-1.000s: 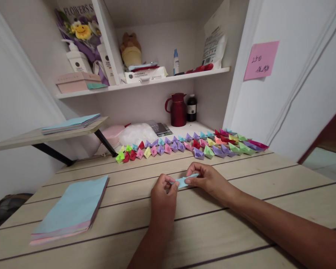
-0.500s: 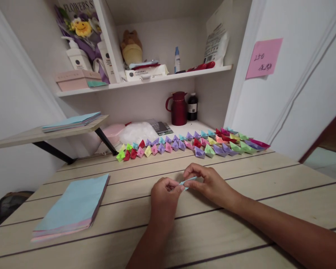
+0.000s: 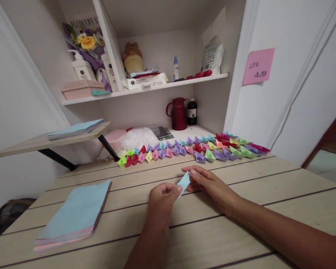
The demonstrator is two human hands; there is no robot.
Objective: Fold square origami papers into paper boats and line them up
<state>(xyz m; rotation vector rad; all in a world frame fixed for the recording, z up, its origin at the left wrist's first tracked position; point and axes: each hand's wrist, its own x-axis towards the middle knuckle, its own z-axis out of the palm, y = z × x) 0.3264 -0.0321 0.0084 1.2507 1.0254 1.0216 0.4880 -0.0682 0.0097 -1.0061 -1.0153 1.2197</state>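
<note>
One folded paper (image 3: pixel 184 184) (two hands (image 3: pixel 161 200))

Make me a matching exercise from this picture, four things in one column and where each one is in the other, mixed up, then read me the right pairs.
Things
1. Folded light-blue paper
2. Dark red jug
3. Pink note
4. Plush toy

Places
A. Stuck on the white surface at the picture's right
B. Behind the white packet, above the shelf
C. Pinched in the left hand
D. Beside the dark bottle, below the shelf

Right pairs: 1-C, 2-D, 3-A, 4-B.
</note>
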